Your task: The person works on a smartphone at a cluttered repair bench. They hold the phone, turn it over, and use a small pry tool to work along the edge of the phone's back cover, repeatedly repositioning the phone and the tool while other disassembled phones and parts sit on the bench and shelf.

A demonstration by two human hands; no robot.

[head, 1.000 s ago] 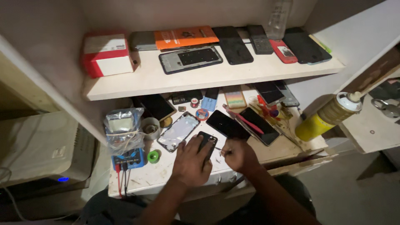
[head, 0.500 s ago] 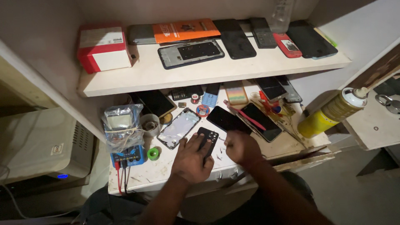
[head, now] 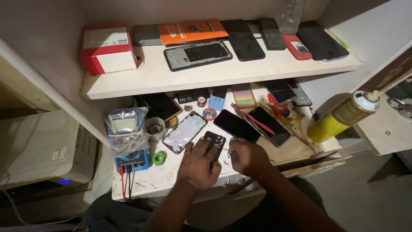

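While the left hand (head: 198,163) lay flat with spread fingers over the near end of a small black phone (head: 214,142), pinning it to the scuffed white worktop (head: 167,178), the right hand (head: 245,157) sat just to the right of it, curled into a loose fist around something thin; what it pinched could not be made out. The phone was a slim, matte rectangle with a cluster of small round openings at its far end, and it rested tilted, its far corner pointing away from the pinning fingers. Just beyond those fingers lay a glossy phone back panel (head: 185,132), reflective and rounded at the corners, and beyond the right fist a dark glass-fronted smartphone (head: 235,124). Farther left of the pressing hand stood a blue multimeter (head: 131,160) wrapped in crinkled clear plastic, with a small green ring-shaped roll (head: 158,158) between it and the wrist. Well off to the right of the fist, a yellow cylindrical gas canister (head: 332,121) leaned on its side. Above, a plain wooden shelf (head: 214,73) carried flat phones and a red and white box (head: 107,49).
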